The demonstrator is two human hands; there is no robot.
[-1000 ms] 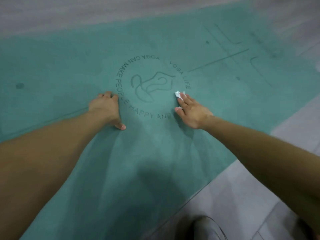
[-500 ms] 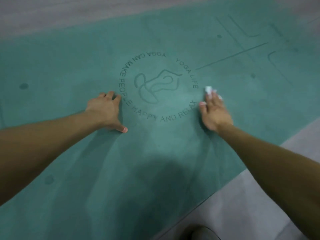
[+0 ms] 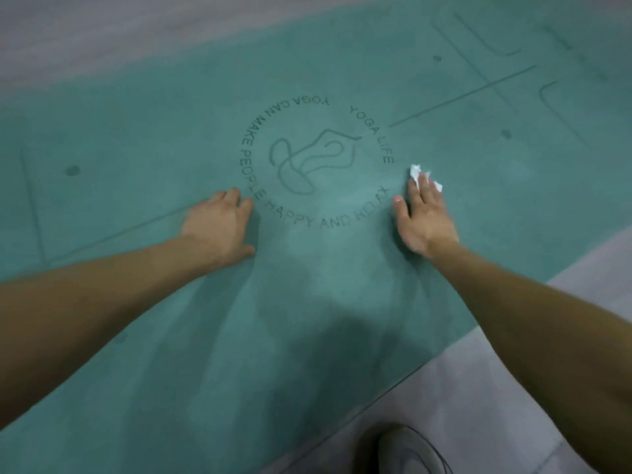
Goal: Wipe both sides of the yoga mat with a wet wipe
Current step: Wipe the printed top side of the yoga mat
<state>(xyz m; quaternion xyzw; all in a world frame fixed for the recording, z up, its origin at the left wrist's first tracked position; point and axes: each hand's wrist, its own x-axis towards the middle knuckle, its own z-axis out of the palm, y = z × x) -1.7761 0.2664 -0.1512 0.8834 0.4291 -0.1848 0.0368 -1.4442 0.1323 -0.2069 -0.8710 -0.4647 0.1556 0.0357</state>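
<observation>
While its fingers lie straight and flat, the right hand (image 3: 424,217) presses a crumpled white wet wipe (image 3: 418,173) against the teal yoga mat (image 3: 171,114); only the wipe's edges show past the fingertips, just right of the printed circle of lettering (image 3: 316,165) and below the words "YOGA LIFE". The left hand (image 3: 219,227) rests open on the mat at the opposite side of the circle, palm down, fingers spread and holding nothing, its fingertips touching the letters of "PEOPLE". Between the hands sits the looping line logo (image 3: 307,159). The mat lies unrolled on a pale grey floor (image 3: 478,405), marked with alignment lines and small dots. A grey shoe (image 3: 410,453) stands on the floor near the mat's near edge.
</observation>
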